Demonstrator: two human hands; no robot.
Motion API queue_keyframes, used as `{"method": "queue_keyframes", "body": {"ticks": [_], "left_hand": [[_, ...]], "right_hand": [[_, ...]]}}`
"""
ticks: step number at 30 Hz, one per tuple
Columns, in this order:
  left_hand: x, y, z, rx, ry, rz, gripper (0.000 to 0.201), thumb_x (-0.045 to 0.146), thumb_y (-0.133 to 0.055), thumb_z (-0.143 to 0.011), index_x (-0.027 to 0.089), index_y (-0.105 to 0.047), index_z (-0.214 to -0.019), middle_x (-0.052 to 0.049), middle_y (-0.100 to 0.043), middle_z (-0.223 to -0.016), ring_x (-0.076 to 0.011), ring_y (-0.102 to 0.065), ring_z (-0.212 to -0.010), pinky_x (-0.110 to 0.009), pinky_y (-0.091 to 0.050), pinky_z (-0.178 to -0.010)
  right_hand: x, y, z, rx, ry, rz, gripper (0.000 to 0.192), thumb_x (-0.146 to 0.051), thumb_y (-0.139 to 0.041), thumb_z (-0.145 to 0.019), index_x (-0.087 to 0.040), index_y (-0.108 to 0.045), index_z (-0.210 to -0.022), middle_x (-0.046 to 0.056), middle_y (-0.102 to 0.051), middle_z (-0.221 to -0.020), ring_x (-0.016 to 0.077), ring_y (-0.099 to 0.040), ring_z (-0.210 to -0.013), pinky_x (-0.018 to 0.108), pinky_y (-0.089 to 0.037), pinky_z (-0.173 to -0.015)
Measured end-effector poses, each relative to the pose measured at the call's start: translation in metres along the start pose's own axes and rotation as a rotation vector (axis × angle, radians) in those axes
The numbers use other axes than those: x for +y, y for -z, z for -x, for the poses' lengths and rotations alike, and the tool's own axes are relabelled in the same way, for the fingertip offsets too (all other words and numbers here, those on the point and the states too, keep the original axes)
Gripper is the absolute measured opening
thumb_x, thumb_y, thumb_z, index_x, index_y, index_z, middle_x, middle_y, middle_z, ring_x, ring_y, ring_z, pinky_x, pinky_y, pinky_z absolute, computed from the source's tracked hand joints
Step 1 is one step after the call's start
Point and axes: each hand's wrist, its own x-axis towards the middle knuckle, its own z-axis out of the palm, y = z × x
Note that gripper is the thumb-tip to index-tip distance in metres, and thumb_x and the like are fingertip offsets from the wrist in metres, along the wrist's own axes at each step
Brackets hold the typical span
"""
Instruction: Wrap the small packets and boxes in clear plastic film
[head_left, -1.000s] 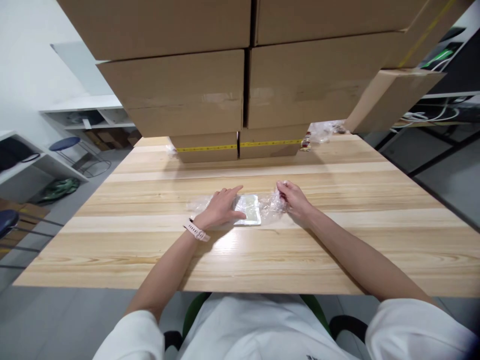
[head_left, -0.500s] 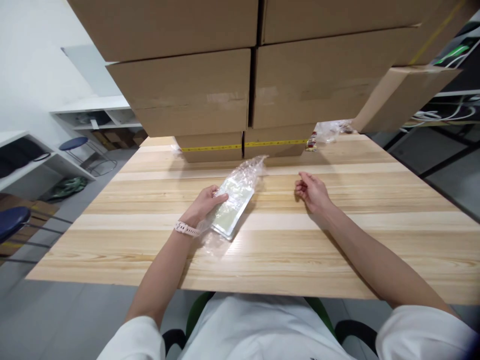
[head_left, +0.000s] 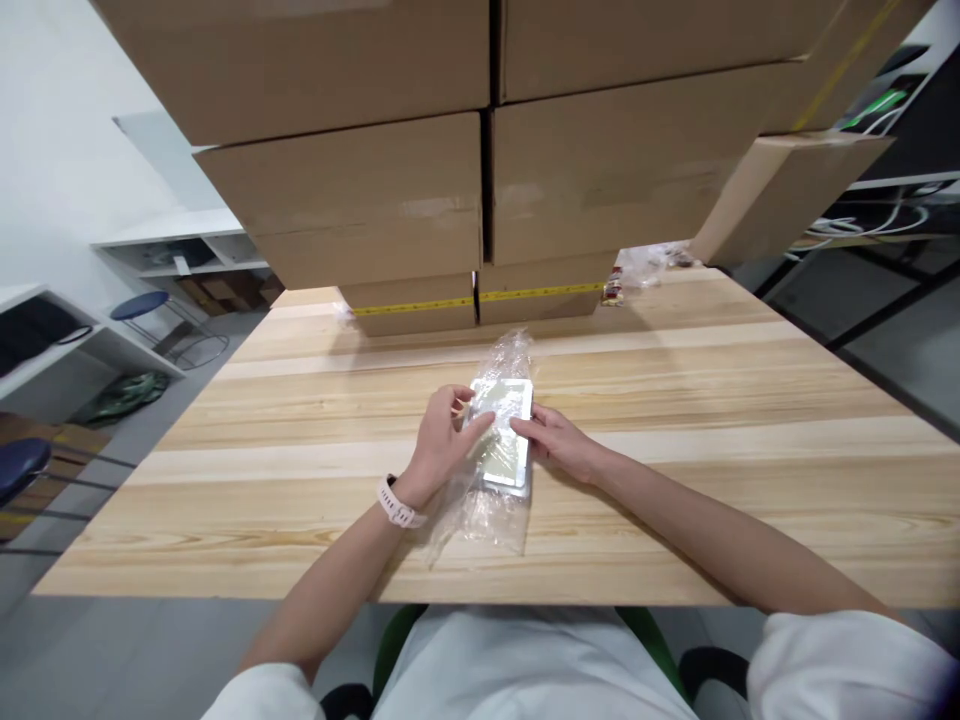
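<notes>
Pale striped wood makes up the table (head_left: 675,420), which fills the middle of the head view. Stacked boxes (head_left: 420,200) stand on its far side and rise out of the top of the picture; yellow tape runs along the lowest ones. Just right of the stack, on the far edge of the table, lies a small wrapper (head_left: 613,288) beside some crumpled clear plastic.

Near the middle of the table, both hands meet at a flat white tray (head_left: 507,430) wrapped in clear film (head_left: 480,510). The tray lies lengthwise away from the person, its near end lifted slightly off the wood or resting on the film; which one cannot be told. Loose film bunches past its far end and trails in a crumpled tail toward the near edge of the table.

The left hand (head_left: 442,445), with a pale watch (head_left: 395,503) on its wrist, curls around the tray's left side, fingers closed on the film there. The right hand (head_left: 559,450) lies on the tray's right edge, fingers bent and pressing against it.

At far left, a blue stool (head_left: 139,303) stands on the floor beside white shelving.
</notes>
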Motion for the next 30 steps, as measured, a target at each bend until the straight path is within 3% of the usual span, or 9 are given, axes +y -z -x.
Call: {"method": "queue_keyframes", "body": {"ticks": [3,6,12,15,17,20,25,27,30], "left_hand": [[0.004,-0.004,0.005,-0.129,-0.143,-0.133,0.041,0.037,-0.085,-0.074,0.022,-0.062,-0.105,-0.008,-0.064,-0.114,-0.0273,-0.058,-0.107,-0.044,-0.049,-0.093],[0.0,-0.006,0.003,-0.121,-0.131,-0.078,0.017,0.028,-0.077,-0.079,0.02,-0.062,-0.082,-0.007,-0.066,-0.101,-0.0256,-0.06,-0.102,-0.041,-0.05,-0.089],[-0.017,0.018,-0.02,0.207,0.36,0.566,0.026,0.035,-0.074,-0.085,0.019,-0.054,-0.083,-0.002,-0.07,-0.079,-0.015,-0.064,-0.064,-0.032,-0.057,-0.063],[-0.02,0.028,-0.028,0.222,0.562,0.777,0.023,0.031,-0.074,-0.088,0.017,-0.056,-0.083,-0.003,-0.07,-0.077,-0.0142,-0.063,-0.057,-0.035,-0.06,-0.059],[-0.018,0.027,-0.029,0.143,0.62,0.904,0.02,0.028,-0.072,-0.091,0.015,-0.06,-0.082,-0.006,-0.072,-0.081,-0.0141,-0.066,-0.06,-0.036,-0.063,-0.064],[-0.009,0.019,-0.022,-0.053,0.574,1.116,0.013,0.026,-0.069,-0.095,0.014,-0.069,-0.092,-0.013,-0.075,-0.11,-0.0216,-0.075,-0.096,-0.042,-0.064,-0.092],[0.006,0.006,-0.003,-0.256,0.449,1.373,0.011,0.023,-0.07,-0.095,0.016,-0.073,-0.088,-0.012,-0.071,-0.132,-0.0359,-0.054,-0.142,-0.063,-0.045,-0.116],[0.007,0.005,0.001,-0.337,0.414,1.414,0.01,0.026,-0.074,-0.093,0.017,-0.075,-0.089,-0.012,-0.07,-0.135,-0.0382,-0.048,-0.147,-0.068,-0.04,-0.118],[0.007,0.004,0.006,-0.436,0.39,1.418,0.013,0.029,-0.08,-0.088,0.018,-0.076,-0.093,-0.01,-0.063,-0.147,-0.0388,-0.041,-0.151,-0.069,-0.039,-0.119]], "right_hand": [[0.0,-0.004,0.001,0.021,0.03,0.0,0.041,-0.04,-0.09,-0.075,-0.019,-0.073,-0.106,0.009,-0.076,-0.11,0.0224,-0.071,-0.095,0.034,-0.057,-0.085],[0.002,-0.006,0.001,0.015,0.059,0.008,0.05,-0.04,-0.096,-0.067,-0.018,-0.074,-0.105,0.009,-0.076,-0.111,0.0217,-0.071,-0.096,0.034,-0.056,-0.088],[-0.004,0.011,-0.004,-0.006,0.011,-0.064,0.052,-0.03,-0.098,-0.064,-0.017,-0.072,-0.106,0.011,-0.077,-0.11,0.0222,-0.073,-0.094,0.036,-0.059,-0.088],[-0.016,0.025,-0.006,0.039,0.019,-0.115,0.049,-0.021,-0.096,-0.065,-0.019,-0.073,-0.109,0.009,-0.078,-0.112,0.0203,-0.074,-0.093,0.032,-0.062,-0.084],[-0.023,0.033,-0.006,0.049,0.029,-0.102,0.047,-0.02,-0.093,-0.07,-0.02,-0.074,-0.112,0.008,-0.076,-0.118,0.0192,-0.073,-0.095,0.029,-0.062,-0.083],[-0.027,0.036,-0.006,0.004,0.028,-0.067,0.043,-0.023,-0.088,-0.077,-0.019,-0.073,-0.117,0.009,-0.074,-0.124,0.0184,-0.072,-0.1,0.027,-0.061,-0.086],[-0.02,0.023,-0.001,0.008,0.002,-0.015,0.047,-0.024,-0.085,-0.081,-0.02,-0.07,-0.126,0.009,-0.071,-0.132,0.0184,-0.071,-0.106,0.024,-0.058,-0.087],[-0.018,0.016,0.005,0.011,-0.044,-0.033,0.047,-0.036,-0.082,-0.086,-0.022,-0.068,-0.129,0.007,-0.073,-0.126,0.0185,-0.072,-0.1,0.024,-0.059,-0.08],[-0.02,0.012,0.015,-0.207,-0.25,-0.159,0.063,-0.071,-0.063,-0.09,-0.022,-0.067,-0.13,0.009,-0.076,-0.111,0.0227,-0.073,-0.09,0.027,-0.058,-0.062]]}}
